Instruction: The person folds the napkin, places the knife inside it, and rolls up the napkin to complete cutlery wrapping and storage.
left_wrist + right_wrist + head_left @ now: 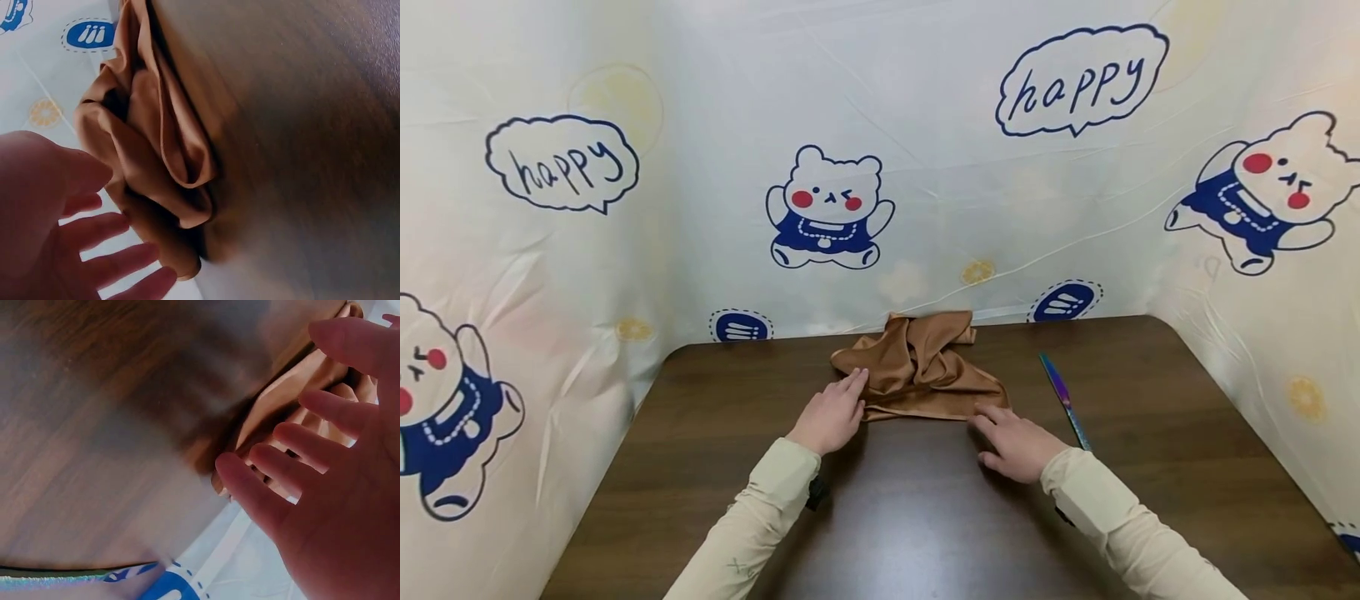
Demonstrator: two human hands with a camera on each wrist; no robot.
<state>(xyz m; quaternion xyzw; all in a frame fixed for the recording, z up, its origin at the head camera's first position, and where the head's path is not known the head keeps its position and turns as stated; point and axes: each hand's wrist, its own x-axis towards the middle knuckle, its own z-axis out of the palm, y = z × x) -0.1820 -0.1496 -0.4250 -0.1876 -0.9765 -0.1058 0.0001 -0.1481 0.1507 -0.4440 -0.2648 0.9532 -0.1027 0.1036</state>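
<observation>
Lying in a loose, rumpled heap at the far edge of a dark brown wood-grain tabletop (910,517): a copper-brown, satiny cloth (917,371), with deep folds gathered toward the middle and a long, fairly straight hem along the near side. At the cloth's near left corner, the left hand (831,414), with fingers extended and slightly parted rather than curled, fingertips over the fabric. At the near right corner, the right hand (1018,446), likewise with fingers outstretched and spread, thumb held apart, fingertips right by the hem. Hard to tell from these views how firmly pressed to the cloth, on either side. To the right of the cloth and apart from it, a slim, rainbow-sheened, knife-shaped metallic utensil (1063,402), lying aslant with its near end close to the right sleeve. On both arms, long cream-coloured fabric sleeves (767,492) down to the wrists. Behind and to the sides, a pale fabric backdrop (940,242) printed with blue-clad white bears, yellow-orange fruit slices and "happy" in blue speech bubbles.
</observation>
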